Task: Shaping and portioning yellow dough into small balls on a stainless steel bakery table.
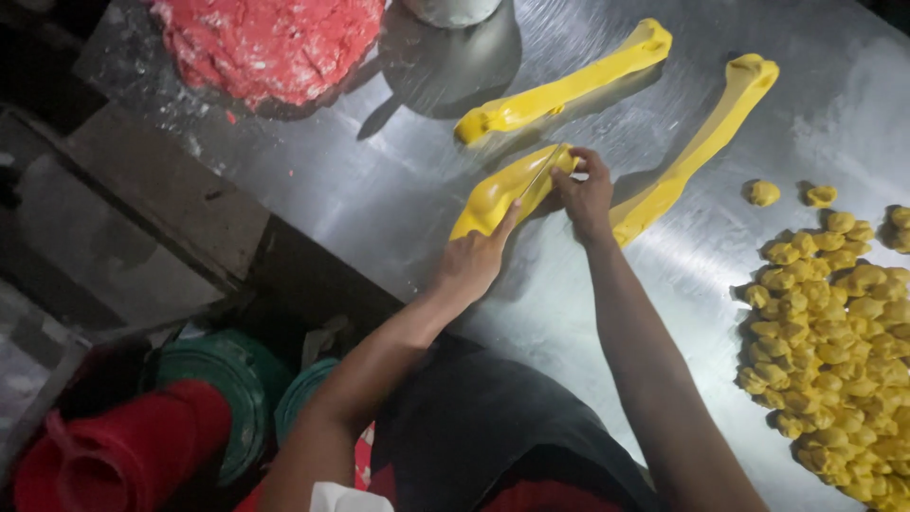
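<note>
Head view, counter: a brushed steel counter (398, 190) fills most of the picture, its left edge running diagonally from the far left down toward the person's body.
Head view, left hand: the left hand (471, 263) has its grip closed around the handle of a thin knife (540, 176), index finger laid along the blade, which rests across the yellow dough roll (507, 190).
Head view, right hand: the right hand (586, 194) pinches the far end of that same roll with its fingers closed, steadying it just beside the blade.
Head view, thing being worked: the yellow dough roll lies near the middle of the counter, slanting away from the left edge, pinned between both hands.
Head view, other dough: two longer yellow ropes lie beyond, one (569, 87) toward the far edge and one (697, 152) to its right; a heap of small cut yellow pieces (834, 351) sits by the right edge; a floury red dough mass (270, 43) sits at the far left corner.
Step in hand: judging by the blade across the roll, a piece is being sliced off its end.
Next move: likely calls for pressing the blade straight through while the right fingers stay clear of the edge.
</note>
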